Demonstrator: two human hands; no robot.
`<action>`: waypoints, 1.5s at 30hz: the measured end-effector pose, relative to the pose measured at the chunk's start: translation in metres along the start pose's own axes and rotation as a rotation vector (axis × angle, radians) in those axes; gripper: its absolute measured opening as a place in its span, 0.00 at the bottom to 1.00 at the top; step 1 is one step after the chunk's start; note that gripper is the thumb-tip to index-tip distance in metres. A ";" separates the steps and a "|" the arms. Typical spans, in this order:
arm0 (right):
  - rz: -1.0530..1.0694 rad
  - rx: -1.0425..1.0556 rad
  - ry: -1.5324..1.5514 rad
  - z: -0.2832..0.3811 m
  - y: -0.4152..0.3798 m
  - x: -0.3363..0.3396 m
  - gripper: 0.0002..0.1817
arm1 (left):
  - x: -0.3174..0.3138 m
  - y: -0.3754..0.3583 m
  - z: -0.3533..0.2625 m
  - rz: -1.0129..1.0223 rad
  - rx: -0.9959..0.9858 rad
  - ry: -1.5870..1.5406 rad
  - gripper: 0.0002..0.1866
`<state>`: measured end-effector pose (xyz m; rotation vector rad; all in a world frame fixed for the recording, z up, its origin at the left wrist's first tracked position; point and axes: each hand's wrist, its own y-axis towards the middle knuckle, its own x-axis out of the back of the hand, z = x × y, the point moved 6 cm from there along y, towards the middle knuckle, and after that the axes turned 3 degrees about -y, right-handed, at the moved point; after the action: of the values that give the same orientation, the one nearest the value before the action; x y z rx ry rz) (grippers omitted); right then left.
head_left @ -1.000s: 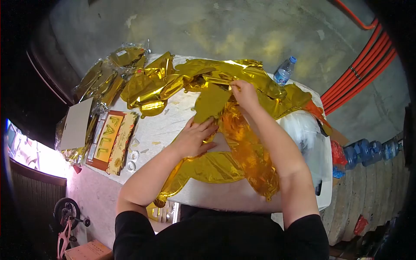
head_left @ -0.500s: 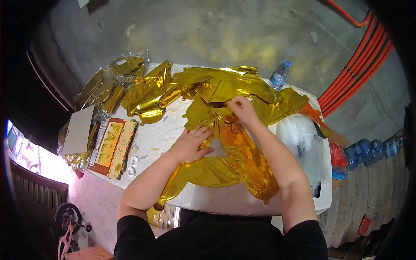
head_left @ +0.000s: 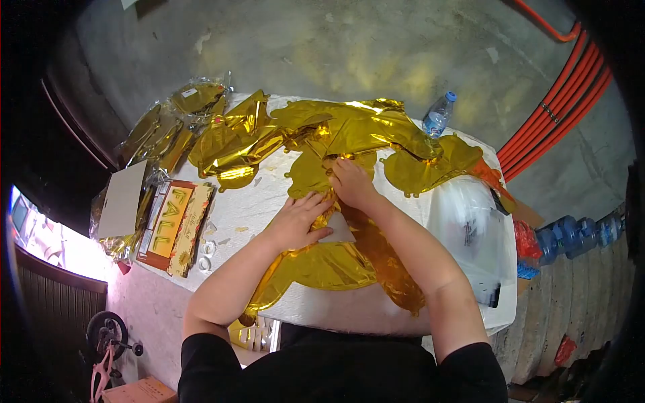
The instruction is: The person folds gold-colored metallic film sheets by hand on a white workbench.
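Uninflated gold foil balloons are spread over the white-covered table. My left hand (head_left: 295,225) lies with its fingers stretched out on the near gold foil balloon (head_left: 322,269), left of a white triangular gap. My right hand (head_left: 353,185) is just above and to the right, its fingers bent and pinching foil at the middle; the fingertips are partly hidden. Beneath my right forearm runs an orange-looking strip of foil (head_left: 390,269) towards the table's front edge. Farther back, a large gold foil balloon (head_left: 363,127) lies creased across the table.
To the left are a "FALL" balloon package (head_left: 171,225), a white card (head_left: 121,205), small white ribbon rolls (head_left: 207,250) and bagged foil balloons (head_left: 158,131). A water bottle (head_left: 440,115) stands at the back; clear plastic bags (head_left: 463,221) lie right. Red pipes (head_left: 557,107) run along the wall.
My right hand has moved left and towards me, drawing foil with it. A white gap now shows between the middle foil and the right-hand balloon. My left hand stays nearly still.
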<state>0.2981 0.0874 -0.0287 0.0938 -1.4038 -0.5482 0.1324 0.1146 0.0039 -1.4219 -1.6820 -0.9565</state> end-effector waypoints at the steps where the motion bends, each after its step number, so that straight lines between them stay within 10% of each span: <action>1: 0.047 -0.035 0.028 -0.002 0.000 0.001 0.22 | -0.002 0.000 0.002 0.000 0.003 -0.002 0.34; 10: -0.103 -0.286 0.517 -0.020 0.019 0.017 0.28 | -0.002 0.000 0.003 -0.044 -0.046 0.014 0.34; 24: -0.064 -0.347 0.318 -0.016 0.035 0.021 0.35 | 0.000 0.000 0.002 -0.024 0.003 0.035 0.40; 31: -0.007 -0.530 0.952 -0.031 0.042 0.008 0.40 | -0.001 0.000 0.004 -0.014 0.015 -0.002 0.41; 39: -0.635 -0.477 1.157 -0.068 0.024 0.120 0.17 | 0.002 0.004 0.041 -0.335 0.144 -1.011 0.43; 45: -0.903 -0.357 0.999 -0.124 -0.007 0.198 0.14 | 0.008 0.005 0.041 -0.362 0.118 -0.767 0.33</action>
<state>0.4268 -0.0330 0.1250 0.6375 -0.2077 -1.2626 0.1339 0.1550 -0.0080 -1.5351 -2.5741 -0.4820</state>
